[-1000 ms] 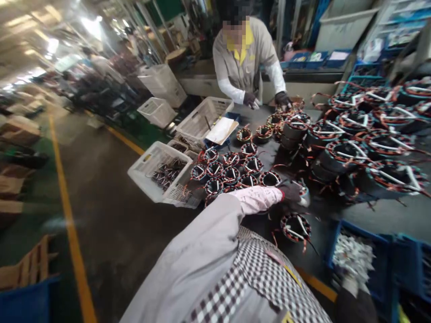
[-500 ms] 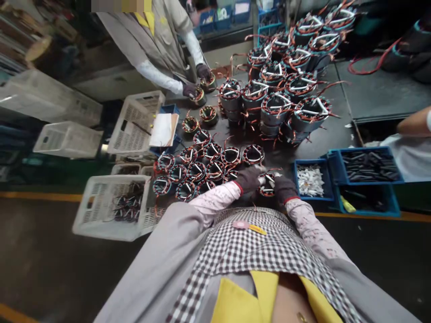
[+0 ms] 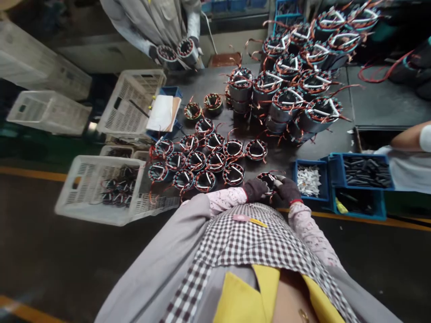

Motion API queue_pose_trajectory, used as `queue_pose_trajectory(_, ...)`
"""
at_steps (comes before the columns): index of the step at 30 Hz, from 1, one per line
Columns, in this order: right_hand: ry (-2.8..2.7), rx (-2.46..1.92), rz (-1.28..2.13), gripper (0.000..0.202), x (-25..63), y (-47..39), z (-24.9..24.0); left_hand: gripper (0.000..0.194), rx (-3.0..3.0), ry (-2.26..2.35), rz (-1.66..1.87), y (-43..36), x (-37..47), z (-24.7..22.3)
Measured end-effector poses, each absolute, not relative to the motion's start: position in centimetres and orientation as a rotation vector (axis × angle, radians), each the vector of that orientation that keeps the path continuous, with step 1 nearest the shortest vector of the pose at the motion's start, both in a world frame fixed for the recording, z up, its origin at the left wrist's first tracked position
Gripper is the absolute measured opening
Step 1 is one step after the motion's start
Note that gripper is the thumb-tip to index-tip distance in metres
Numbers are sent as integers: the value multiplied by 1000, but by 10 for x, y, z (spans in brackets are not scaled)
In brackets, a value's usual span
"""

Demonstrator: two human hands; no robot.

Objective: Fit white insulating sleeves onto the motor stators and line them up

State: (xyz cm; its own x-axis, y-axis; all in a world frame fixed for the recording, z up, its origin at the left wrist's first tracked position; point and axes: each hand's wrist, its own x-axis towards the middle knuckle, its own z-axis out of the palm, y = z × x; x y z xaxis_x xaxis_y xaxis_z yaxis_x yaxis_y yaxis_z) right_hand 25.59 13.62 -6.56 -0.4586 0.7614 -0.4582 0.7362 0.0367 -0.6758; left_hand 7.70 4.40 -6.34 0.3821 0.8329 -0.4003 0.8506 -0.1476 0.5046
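Note:
A motor stator point(image 3: 266, 177) with copper windings, dark wires and a white sleeve stands at the table's front edge, close to my apron. My left hand point(image 3: 256, 190), in a dark glove, is closed at its left front side. On its right rim, the gloved fingers of my right hand point(image 3: 287, 189) are bent inward over the wires. The fingertips are small, and the exact wire between them is hard to make out. To the left stand several similar stators in rows, the nearest stator point(image 3: 233, 174) just beyond my left hand.
Tall stacks of larger stators point(image 3: 286, 101) fill the table's back right. Blue bins hold white sleeves point(image 3: 308, 180) and black tubes point(image 3: 366, 170). A white crate point(image 3: 97, 211) sits at the left. Across the table, a co-worker point(image 3: 161, 27) holds two stators; another person's arm point(image 3: 412, 138) shows at right.
My left hand has come nearer to me, from the stator's far left to its left front. The co-worker has lifted two stators off the table. The whole view has shifted slightly.

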Motion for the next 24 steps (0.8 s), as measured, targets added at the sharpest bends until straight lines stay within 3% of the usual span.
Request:
queue_pose_trajectory(4,-2588,-1733,1010,40,247,127,-50,48,1874,1547,36,37,68,-59)
queue_pose_trajectory(8,-3088,-1443,483,34,224,119,-36,35,1834,1524,96,34,53,-64)
queue_pose_trajectory(24,-3300,-1394,243,51,213,122,-35,46,1517,1809,421,16,71,-81)
